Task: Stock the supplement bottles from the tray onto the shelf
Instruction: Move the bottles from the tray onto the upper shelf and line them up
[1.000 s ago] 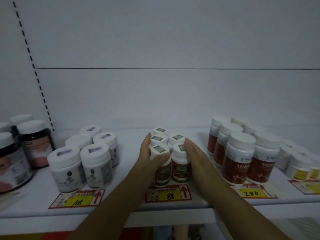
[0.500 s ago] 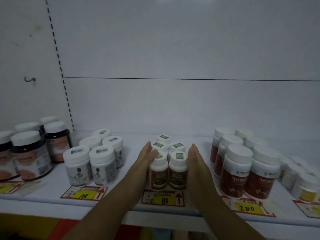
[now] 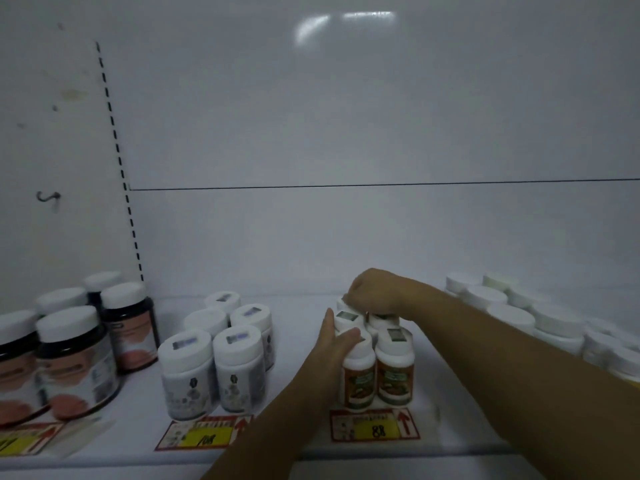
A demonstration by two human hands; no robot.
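The shelf [image 3: 298,445] edge is sitting closest, and a yellow tag [image 3: 374,429] saying 88 is sticking to it. Just behind the tag, the small bottles [image 3: 394,363] are standing up on the shelf in a tight bunch. Two with orange labels are standing in front, and more are standing behind them.

The left hand [image 3: 336,346] is reaching in from below. It is pressing flat on the left side of the bunch, with its fingers straight and close together. Its thumb is lying on the front left cap.

The right arm is coming in from the right, over the bunch. The right hand [image 3: 375,291] is hanging over the back row. Its fingers are curling down and pinching the cap of a back bottle [image 3: 341,304].

To the left, white jars [image 3: 214,368] are standing in a group behind another tag [image 3: 204,436]. Farther left, dark jars [image 3: 76,362] with white lids are standing near the shelf end. To the right, more white lids [image 3: 509,317] are showing behind the arm.

The plain wall [image 3: 346,133] is rising at the very back.
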